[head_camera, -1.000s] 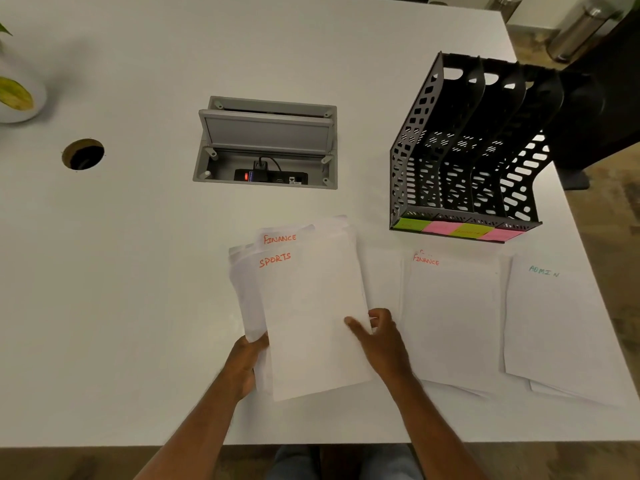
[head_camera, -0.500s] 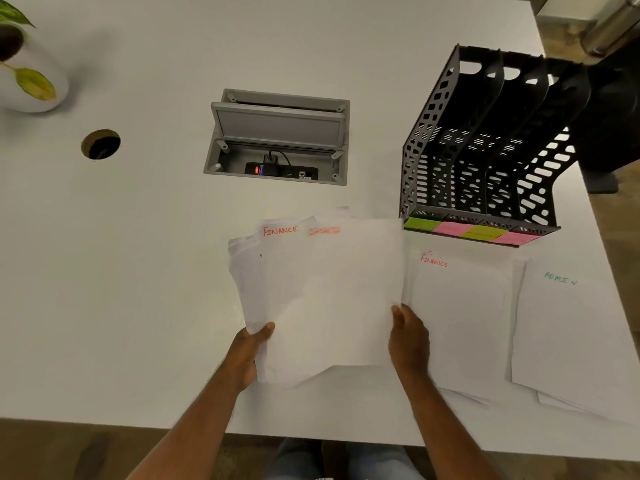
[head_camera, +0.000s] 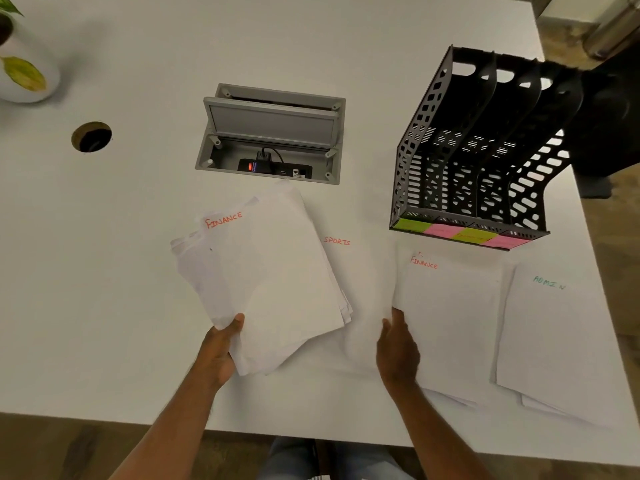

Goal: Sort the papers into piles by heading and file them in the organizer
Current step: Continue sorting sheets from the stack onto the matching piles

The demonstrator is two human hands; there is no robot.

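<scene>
A broad white table fills most of the frame, with brown flooring showing along the lower edge and at the upper right. A round cable hole sits at the upper left, and a grey recessed power box with its lid raised lies at top centre. A white pot with green leaves is cut off by the upper left corner.

At the upper right stands the black perforated plastic file organizer, its front lip carrying green and pink sticky labels whose writing is too faint to read.

The left hand pinches the lower corner of a fanned stack of white papers, topped "FINANCE", thumb on top; its other fingers are hidden beneath. The right hand lies on a white sheet headed "SPORTS", fingers together. Right of it lie the "FINANCE" pile and the "ADMIN" pile, the latter running off the frame.
</scene>
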